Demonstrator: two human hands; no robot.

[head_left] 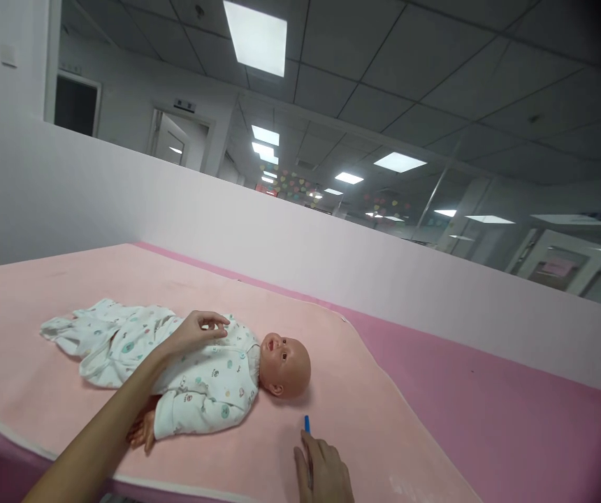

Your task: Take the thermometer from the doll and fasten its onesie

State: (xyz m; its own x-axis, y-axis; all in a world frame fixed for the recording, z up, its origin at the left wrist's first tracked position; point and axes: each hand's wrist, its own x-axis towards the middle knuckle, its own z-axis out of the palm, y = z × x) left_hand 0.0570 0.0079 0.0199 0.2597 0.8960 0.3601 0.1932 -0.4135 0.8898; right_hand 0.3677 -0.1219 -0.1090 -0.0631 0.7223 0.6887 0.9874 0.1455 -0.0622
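Here's the pink mat (384, 433), spread beneath the doll (206, 381), which lies on its back in a patterned outfit. Over the doll's chest, your left hand (198, 332) has its grip half open, fingers loosely curled, empty. Nearer you than the doll's head, your right hand (326, 471) closes its grip on a slim blue stick (307, 423), tip poking out.

The doll (206, 377) is lying on the mat (384, 447), its head pointing toward three o'clock; a pen-like stick (307, 423) is showing at five o'clock from its head, and a low wall (279, 241) is standing at twelve.
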